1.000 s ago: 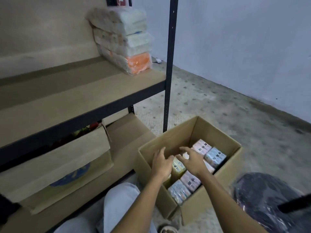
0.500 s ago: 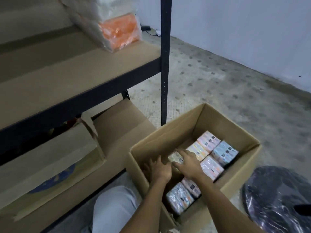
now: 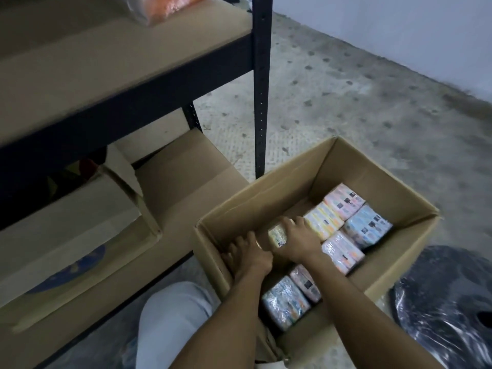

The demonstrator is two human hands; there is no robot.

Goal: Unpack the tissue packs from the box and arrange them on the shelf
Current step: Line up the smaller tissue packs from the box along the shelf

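The right hand [image 3: 298,241] lies over a yellowish tissue pack [image 3: 277,233] inside the box [image 3: 266,189], fingers curled over the pack's far end in what looks like a grasp. The left hand [image 3: 250,255] reaches down just beside it, into the gap between that pack and the box's near-left wall. Its fingers look fairly straight, and I cannot tell whether they have closed on anything. The pack is not yet out: it sits low in the box, at the bare end where cardboard floor shows. Six more packs remain beside it, in two rows: a pink pack [image 3: 344,201], a yellow pack [image 3: 323,222], a blue pack [image 3: 368,226], a pale pink pack [image 3: 343,253], a small pink pack [image 3: 306,283] and a bluish pack [image 3: 285,302]. Above and to the left, the shelf [image 3: 106,75] carries an orange pack [image 3: 170,6] at its far right corner, cut off by the frame's top edge; the rest of the board in view is bare. By my judgement the task is early to midway: some stock is up, most is still boxed, and each pack still needs lifting and placing. On the lower shelf sit cardboard boxes [image 3: 80,222], and a black wrapped object [image 3: 439,302] lies on the floor to the right.
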